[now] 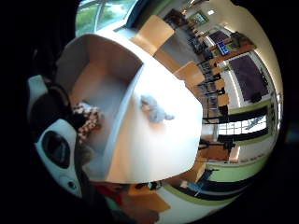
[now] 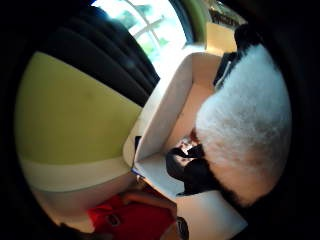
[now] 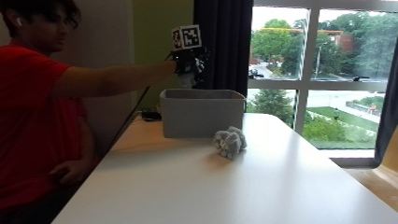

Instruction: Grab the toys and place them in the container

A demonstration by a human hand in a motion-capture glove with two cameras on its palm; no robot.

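My gloved right hand (image 3: pixel 189 64) is stretched out above the grey container (image 3: pixel 202 112) at the back of the white table (image 3: pixel 249 196). It grips a black and white panda plush (image 2: pixel 245 130), whose white fur fills much of the thumb side view; in the outside view only a pale bit of the panda plush (image 3: pixel 186 80) shows under the hand. Inside the container (image 1: pixel 121 60) lies a brown spotted toy (image 1: pixel 88 119). A grey elephant plush (image 3: pixel 230 142) stands on the table just in front of the container, and the elephant plush (image 1: pixel 156 111) shows beside its wall.
A large window sits behind the table, with a dark curtain (image 3: pixel 221 42) behind the container. The person's bare left hand (image 3: pixel 68 172) rests low by the table's left edge. A dark cable (image 3: pixel 149 114) lies left of the container.
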